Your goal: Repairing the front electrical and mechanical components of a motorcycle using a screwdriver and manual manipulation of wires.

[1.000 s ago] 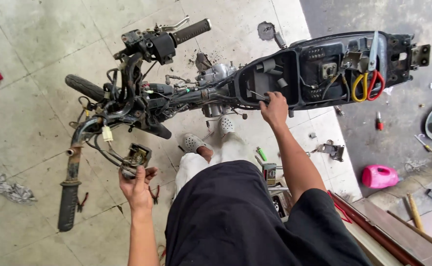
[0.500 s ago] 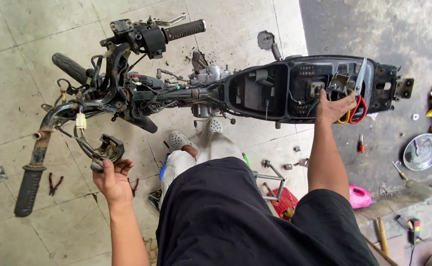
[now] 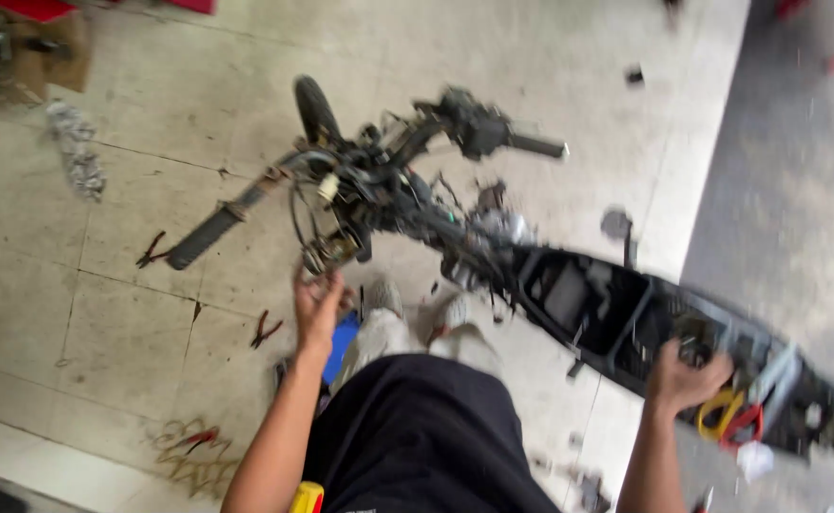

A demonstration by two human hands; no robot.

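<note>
A stripped motorbike frame [image 3: 493, 247] lies across the tiled floor [image 3: 103, 313], running from the handlebars at the far left down to the tail at the near right. The picture is blurred, so small parts are hard to tell.

The left hand [image 3: 317, 306] is raised with its fingers spread apart, just below a small round part [image 3: 326, 252] that dangles on cables from the handlebar area. The fingertips reach the underside of that part; the hand is not closed around it, and whether it truly touches cannot be told through the blur.

The right hand [image 3: 685, 378] sits on the near edge of the open black tray [image 3: 588, 304] at the rear of the frame, fingers curled over the rim in what looks like a closed hold. Just right of this hand lie loops of yellow and red cable [image 3: 735, 418].

The 2 handlebar grips point opposite ways: 1 grip [image 3: 203, 237] toward the near left, the other [image 3: 536, 145] toward the far right. The front wheel [image 3: 314, 109] stands beyond them.

Between the arms are the person's dark shirt, pale trousers and 2 shoes [image 3: 383, 296], which sit right beside the frame.

On the floor left of the left arm lie 2 pairs of red-handled pliers [image 3: 267, 328], well apart from each other, and a heap of chain [image 3: 75, 147] farther off.
</note>
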